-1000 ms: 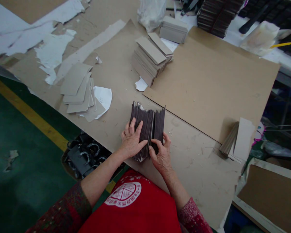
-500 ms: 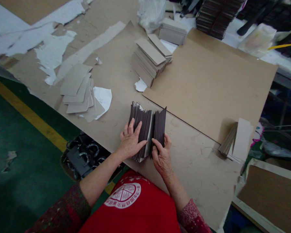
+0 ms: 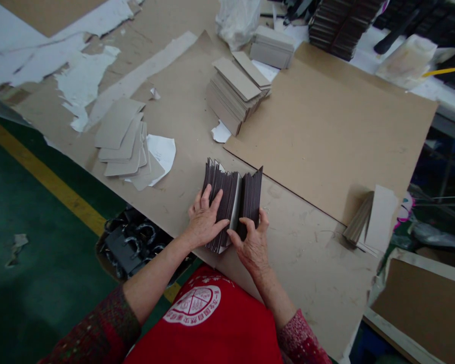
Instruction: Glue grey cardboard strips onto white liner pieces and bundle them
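Observation:
Dark brown folded card pieces stand on edge in two groups by the table's near edge, a left bundle and a narrower right bundle. A pale face shows in the gap between them. My left hand rests over the left bundle with its fingers spread, thumb pointing toward the gap. Around the near end of the right bundle, my right hand is curled: its fingers are at the top and right side, and its thumb reaches left to the near end of the gap.
Grey card pieces lie fanned on the left and in a stack at the back. A large brown board covers the right side. Grey strips lean at its right corner. A box of black items stands below the table edge.
My right thumb has moved left, away from the index finger, toward the gap between the bundles. The right bundle's top has shifted slightly right. My left hand stays in place.

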Available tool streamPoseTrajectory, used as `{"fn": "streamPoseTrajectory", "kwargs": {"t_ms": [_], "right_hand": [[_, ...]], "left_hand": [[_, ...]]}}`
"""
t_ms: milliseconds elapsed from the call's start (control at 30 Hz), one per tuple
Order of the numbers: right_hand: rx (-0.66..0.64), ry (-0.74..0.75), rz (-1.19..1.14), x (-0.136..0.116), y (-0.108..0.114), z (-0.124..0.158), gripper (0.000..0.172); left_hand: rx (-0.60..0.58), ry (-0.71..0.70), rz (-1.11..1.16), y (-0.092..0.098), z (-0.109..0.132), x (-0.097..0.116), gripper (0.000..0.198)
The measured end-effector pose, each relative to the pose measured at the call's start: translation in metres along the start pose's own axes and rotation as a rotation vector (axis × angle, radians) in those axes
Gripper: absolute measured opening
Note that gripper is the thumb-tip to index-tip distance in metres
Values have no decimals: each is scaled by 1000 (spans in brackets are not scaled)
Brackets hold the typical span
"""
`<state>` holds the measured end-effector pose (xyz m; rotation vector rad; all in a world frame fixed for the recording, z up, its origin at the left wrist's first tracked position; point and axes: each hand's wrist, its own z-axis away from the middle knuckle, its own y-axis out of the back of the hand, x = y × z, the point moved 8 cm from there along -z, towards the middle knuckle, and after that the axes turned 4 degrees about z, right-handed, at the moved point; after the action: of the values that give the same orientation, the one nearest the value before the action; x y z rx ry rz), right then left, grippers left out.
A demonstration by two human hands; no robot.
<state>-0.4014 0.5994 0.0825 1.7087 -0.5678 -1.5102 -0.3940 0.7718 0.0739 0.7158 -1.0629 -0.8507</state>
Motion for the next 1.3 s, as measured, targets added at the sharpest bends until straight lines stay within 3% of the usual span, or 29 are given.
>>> {"fn": "streamPoseTrajectory", "kwargs": {"t_ms": [367, 600, 767, 967, 1167, 1300], "right_hand": [[16, -26, 11, -4, 1, -2, 42], [12, -26, -23, -5, 3, -2, 35], [26, 1, -56, -6, 6, 0, 30], [27, 116, -42, -12, -2, 5, 39], [17, 144, 71, -16, -5, 5, 21], [-3, 132, 87, -18, -3, 2, 20]], "left_hand": [[-4, 21, 21, 1, 0, 0, 87], [-14, 19, 26, 1, 0, 0, 86], [5, 5, 16, 1, 0, 0, 86], [8, 6, 16, 2, 1, 0, 87], [15, 6, 17, 2, 1, -1, 88], [27, -1, 23, 3, 1, 0, 89]]}}
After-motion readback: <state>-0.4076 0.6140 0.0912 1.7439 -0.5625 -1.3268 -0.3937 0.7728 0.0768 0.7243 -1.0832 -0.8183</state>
